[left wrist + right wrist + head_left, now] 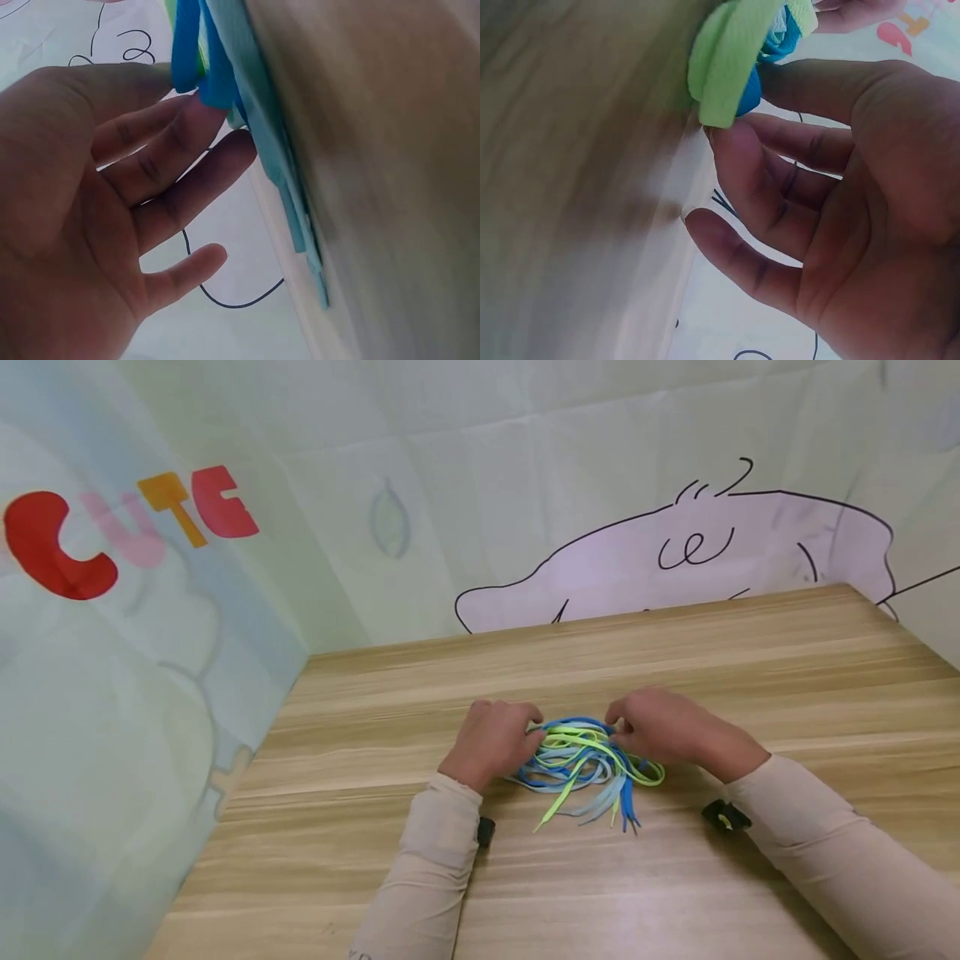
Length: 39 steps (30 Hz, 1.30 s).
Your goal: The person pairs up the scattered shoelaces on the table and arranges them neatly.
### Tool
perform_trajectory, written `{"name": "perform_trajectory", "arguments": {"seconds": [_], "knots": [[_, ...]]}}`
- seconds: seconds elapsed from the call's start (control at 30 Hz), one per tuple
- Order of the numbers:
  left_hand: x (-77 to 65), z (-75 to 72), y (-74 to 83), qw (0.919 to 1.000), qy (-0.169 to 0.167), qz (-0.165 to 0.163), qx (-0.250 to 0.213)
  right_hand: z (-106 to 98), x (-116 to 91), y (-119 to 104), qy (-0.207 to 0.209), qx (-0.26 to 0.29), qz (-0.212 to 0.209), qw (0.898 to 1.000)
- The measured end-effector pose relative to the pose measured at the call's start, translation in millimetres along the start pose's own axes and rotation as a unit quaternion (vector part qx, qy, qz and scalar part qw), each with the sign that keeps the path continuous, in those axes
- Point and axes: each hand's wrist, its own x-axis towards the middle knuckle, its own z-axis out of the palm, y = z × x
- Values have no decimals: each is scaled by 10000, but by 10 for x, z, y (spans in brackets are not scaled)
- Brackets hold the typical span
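A loose tangle of flat shoelaces (pixel 577 752) in neon yellow-green, dark blue and pale blue lies on the wooden table. Several tipped ends trail toward the near side. At the bundle's left edge, my left hand (pixel 493 739) pinches the loops; in the left wrist view its thumb (pixel 139 82) is against a blue lace (pixel 217 71), while the little finger stands apart. My right hand (pixel 660 724) pinches the right edge. The right wrist view shows its thumb (pixel 817 82) and curled fingers at blue and yellow-green laces (pixel 731 67), little fingertip close to the tabletop.
The wood-grain table (pixel 375 710) extends around the bundle on all sides. Behind it and to the left hangs a printed cloth backdrop (pixel 337 485) with coloured letters and line drawings. Dark wrist devices (pixel 726 816) sit beneath both sleeves.
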Motion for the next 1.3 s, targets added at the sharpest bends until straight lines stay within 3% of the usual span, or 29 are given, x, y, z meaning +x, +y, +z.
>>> {"name": "perform_trajectory", "arguments": {"seconds": [0.37, 0.6, 0.93, 1.13, 1.3], "knots": [[-4, 7, 15, 9999, -141, 33, -35, -5, -24, -7, -277, -109, -12, 9996], [8, -3, 3, 10000, -6, 71, 32, -5, -46, 28, -300, -3, -81, 9995], [-1, -73, -71, 9978, -69, -163, -646, -78, -93, -24, -950, 325, -257, 9946], [1, -104, -33, 9930, -156, -185, -1160, -86, -80, -48, -419, 508, -158, 9977], [4, -99, -18, 9867, -123, -160, -1615, -52, -46, -66, -128, 849, -396, 9955]]}}
